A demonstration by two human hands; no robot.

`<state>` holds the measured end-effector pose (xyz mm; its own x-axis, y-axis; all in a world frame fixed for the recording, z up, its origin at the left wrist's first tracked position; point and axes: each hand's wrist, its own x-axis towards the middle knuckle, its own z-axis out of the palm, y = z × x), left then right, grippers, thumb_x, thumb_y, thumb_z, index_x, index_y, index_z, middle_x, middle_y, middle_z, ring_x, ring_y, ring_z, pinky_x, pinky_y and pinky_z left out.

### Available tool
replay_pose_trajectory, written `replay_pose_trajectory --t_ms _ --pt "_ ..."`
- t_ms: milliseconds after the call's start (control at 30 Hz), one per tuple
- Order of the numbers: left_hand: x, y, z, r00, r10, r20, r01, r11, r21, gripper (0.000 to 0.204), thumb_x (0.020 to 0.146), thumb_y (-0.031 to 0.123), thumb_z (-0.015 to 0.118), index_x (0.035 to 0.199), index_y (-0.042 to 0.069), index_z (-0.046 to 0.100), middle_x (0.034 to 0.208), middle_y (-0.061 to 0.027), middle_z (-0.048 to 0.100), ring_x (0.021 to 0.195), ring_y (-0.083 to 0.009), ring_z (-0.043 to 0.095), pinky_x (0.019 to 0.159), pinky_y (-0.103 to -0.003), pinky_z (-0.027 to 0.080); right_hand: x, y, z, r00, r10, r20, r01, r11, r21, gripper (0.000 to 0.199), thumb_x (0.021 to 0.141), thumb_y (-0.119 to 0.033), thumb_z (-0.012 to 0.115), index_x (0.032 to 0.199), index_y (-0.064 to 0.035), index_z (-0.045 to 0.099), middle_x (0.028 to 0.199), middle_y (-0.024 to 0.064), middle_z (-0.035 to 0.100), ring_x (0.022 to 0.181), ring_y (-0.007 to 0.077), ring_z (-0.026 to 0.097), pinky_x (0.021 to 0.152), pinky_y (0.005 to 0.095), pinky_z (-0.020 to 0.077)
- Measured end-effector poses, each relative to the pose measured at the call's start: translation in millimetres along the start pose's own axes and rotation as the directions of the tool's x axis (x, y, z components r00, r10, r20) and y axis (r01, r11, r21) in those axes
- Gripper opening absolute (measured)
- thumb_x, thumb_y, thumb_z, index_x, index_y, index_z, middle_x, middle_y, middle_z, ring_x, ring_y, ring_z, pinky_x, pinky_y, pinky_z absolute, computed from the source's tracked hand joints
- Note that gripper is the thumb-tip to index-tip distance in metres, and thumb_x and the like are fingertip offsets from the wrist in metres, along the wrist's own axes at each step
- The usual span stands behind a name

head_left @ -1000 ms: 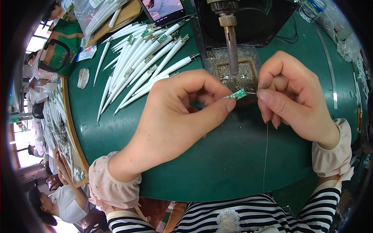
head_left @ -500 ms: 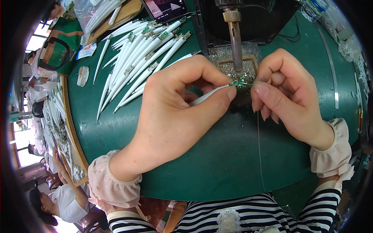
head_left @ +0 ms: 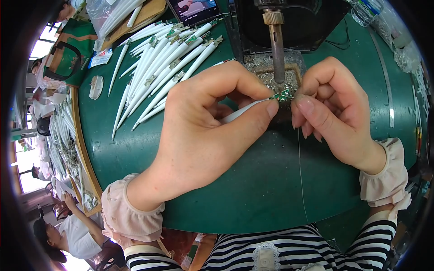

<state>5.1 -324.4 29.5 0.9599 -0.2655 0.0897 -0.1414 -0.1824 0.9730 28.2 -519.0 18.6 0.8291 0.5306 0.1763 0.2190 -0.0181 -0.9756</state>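
Note:
My left hand (head_left: pixel 203 131) pinches a white tapered stick (head_left: pixel 242 111) between thumb and forefinger. A small green circuit board (head_left: pixel 283 94) juts from the stick's end, just below the tip of an upright soldering iron (head_left: pixel 277 49). Whether the tip touches the board I cannot tell. My right hand (head_left: pixel 332 108) is closed in a pinch on a thin solder wire (head_left: pixel 300 171), whose long tail hangs down toward the table's front edge. The wire's short end reaches the board from the right.
A pile of similar white sticks (head_left: pixel 158 72) lies at the left. Behind the iron's tip sits a debris-covered tray (head_left: pixel 294 67). A phone (head_left: pixel 194 10) stands at the back, a metal ruler (head_left: pixel 384 77) lies at the right. Farther left, a person (head_left: pixel 77 235) sits by a wooden-edged tray (head_left: pixel 86 158).
My left hand and the board have shifted very slightly right, while my right hand has edged left, so they are a little closer. At the left, the other person's hand has moved.

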Motion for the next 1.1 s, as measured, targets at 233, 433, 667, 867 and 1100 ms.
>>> replay_pose_trajectory --t_ms 233,433,667,867,1100 --pt "-1.5 0.1 0.2 0.994 -0.100 0.048 0.100 0.995 -0.004 0.011 0.074 -0.007 0.060 0.083 -0.002 0.056 0.087 -0.0074 0.054 0.078 -0.0103 0.051 0.069 -0.021 0.042 -1.2 5.6 -4.2 1.000 -0.014 0.006 0.014 1.000 -0.002 0.015 0.087 -0.015 0.048 0.087 -0.0035 0.038 0.066 0.0032 0.051 0.050 0.0022 0.043 0.042 0.0131 0.0313" --pt "-2.5 -0.7 1.8 0.995 -0.094 0.045 0.094 0.996 0.002 0.010 0.075 -0.007 0.060 0.083 -0.002 0.056 0.088 -0.0073 0.054 0.078 -0.0100 0.051 0.067 -0.020 0.042 -3.5 10.7 -4.3 1.000 -0.007 0.010 0.007 1.000 -0.015 0.015 0.088 -0.016 0.046 0.087 -0.0039 0.037 0.063 0.0017 0.049 0.049 0.0020 0.041 0.043 0.0135 0.0298" --pt "-13.5 -4.4 13.4 0.973 -0.001 0.230 -0.068 0.954 0.292 0.007 0.070 -0.001 0.061 0.075 0.000 0.055 0.080 -0.0076 0.056 0.070 -0.0159 0.054 0.059 -0.023 0.041 -6.5 10.7 -6.0 0.998 0.059 0.015 -0.059 0.998 0.010 0.014 0.091 -0.017 0.042 0.088 -0.0054 0.034 0.061 0.0014 0.048 0.047 0.0013 0.037 0.041 0.0135 0.0259" --pt "-29.6 -10.8 25.5 0.941 0.199 0.273 -0.329 0.725 0.605 0.020 0.059 0.004 0.067 0.074 0.004 0.054 0.076 -0.0089 0.051 0.071 -0.0256 0.049 0.061 -0.034 0.041 -5.2 -2.7 -1.8 0.960 0.277 0.043 -0.280 0.955 0.096 0.012 0.089 -0.012 0.047 0.086 -0.0040 0.039 0.055 -0.0007 0.046 0.047 0.0029 0.039 0.044 0.0164 0.0286" --pt "0.7 -11.0 -16.1 0.970 0.238 0.043 -0.085 0.171 0.982 0.020 0.063 0.007 0.066 0.078 0.005 0.054 0.079 -0.0086 0.050 0.075 -0.0257 0.049 0.064 -0.036 0.039 -6.0 3.9 -6.8 0.946 0.317 0.065 -0.322 0.940 0.111 0.012 0.088 -0.013 0.049 0.084 -0.0049 0.040 0.055 -0.0009 0.046 0.047 0.0021 0.040 0.043 0.0160 0.0285"
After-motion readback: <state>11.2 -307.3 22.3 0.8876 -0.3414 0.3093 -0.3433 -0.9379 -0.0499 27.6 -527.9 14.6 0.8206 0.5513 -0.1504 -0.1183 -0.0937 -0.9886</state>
